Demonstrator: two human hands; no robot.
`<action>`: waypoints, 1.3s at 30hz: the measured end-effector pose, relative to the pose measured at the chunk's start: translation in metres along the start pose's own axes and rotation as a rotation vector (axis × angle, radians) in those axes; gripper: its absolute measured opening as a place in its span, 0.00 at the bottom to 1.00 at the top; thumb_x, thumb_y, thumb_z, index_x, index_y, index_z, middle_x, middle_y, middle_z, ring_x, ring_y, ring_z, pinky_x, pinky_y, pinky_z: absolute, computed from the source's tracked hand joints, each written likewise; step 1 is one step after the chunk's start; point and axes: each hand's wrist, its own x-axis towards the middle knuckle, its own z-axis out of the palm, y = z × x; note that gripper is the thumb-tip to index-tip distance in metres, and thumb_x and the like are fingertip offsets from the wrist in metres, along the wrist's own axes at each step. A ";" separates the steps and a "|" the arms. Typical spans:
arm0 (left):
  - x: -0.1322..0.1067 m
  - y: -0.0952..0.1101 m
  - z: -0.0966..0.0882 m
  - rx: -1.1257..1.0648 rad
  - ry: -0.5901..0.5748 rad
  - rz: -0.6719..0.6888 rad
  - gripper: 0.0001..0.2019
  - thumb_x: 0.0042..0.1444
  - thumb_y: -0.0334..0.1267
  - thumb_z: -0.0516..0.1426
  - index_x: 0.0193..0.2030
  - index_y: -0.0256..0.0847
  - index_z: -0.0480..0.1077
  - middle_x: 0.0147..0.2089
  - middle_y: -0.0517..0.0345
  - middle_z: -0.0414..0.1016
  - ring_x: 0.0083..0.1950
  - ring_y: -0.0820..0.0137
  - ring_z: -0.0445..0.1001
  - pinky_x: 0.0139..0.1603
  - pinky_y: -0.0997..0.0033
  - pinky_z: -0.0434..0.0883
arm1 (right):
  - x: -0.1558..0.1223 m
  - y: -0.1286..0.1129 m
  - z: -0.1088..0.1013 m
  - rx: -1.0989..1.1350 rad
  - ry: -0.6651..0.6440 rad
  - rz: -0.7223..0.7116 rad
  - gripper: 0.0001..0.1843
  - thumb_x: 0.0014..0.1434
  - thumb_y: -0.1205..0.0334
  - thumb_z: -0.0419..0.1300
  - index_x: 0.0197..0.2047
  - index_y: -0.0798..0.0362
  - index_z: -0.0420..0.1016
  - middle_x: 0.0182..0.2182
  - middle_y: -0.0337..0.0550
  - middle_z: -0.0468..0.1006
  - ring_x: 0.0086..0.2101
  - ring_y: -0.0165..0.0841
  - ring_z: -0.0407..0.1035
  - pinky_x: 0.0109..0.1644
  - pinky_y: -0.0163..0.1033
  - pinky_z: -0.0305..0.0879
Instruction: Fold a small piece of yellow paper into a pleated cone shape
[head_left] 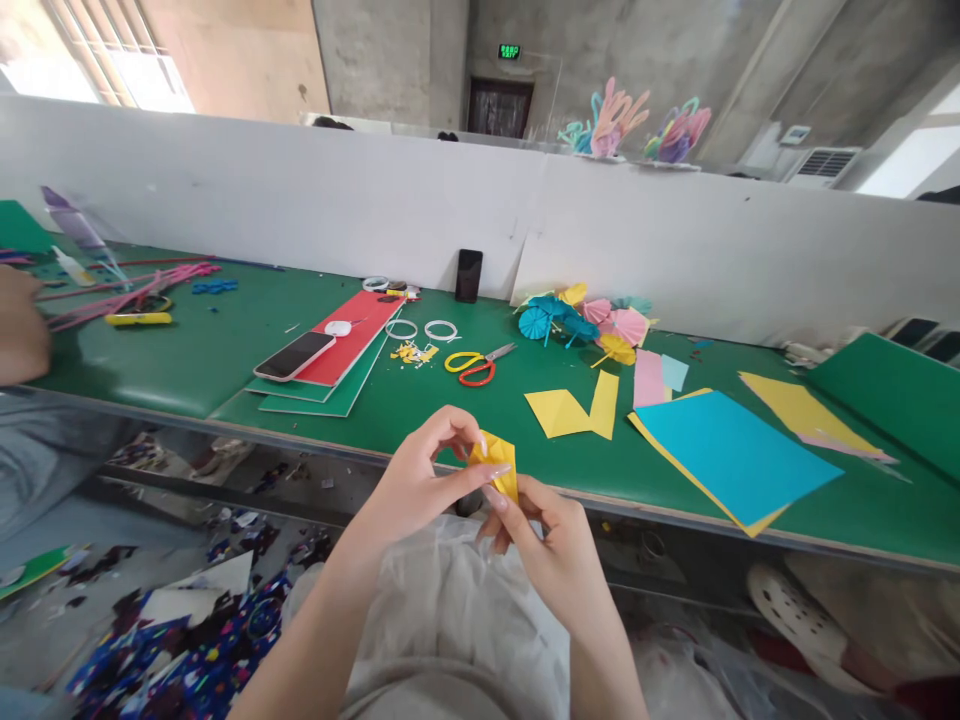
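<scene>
Pinching folded yellow paper: left fingers, right fingers; green sign reads "EXIT".

you have one pair of scissors on the table. left of the scissors lie two thin pale rings, then one red board and one flat phone; beyond them stands one upright phone, giving you two phones. far to their left is one yellow tool. nearer you than the scissors is one folded yellow piece; well to their right, one large blue sheet. right of them, the paper umbrellas overlap too much to count.
</scene>
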 end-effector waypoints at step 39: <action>-0.001 0.005 0.030 -0.492 -0.117 -0.360 0.17 0.53 0.49 0.59 0.39 0.36 0.76 0.14 0.68 0.56 0.13 0.78 0.59 0.14 0.77 0.59 | 0.003 0.005 0.009 0.468 0.105 -0.003 0.15 0.62 0.54 0.55 0.30 0.54 0.73 0.24 0.40 0.77 0.19 0.26 0.69 0.25 0.32 0.65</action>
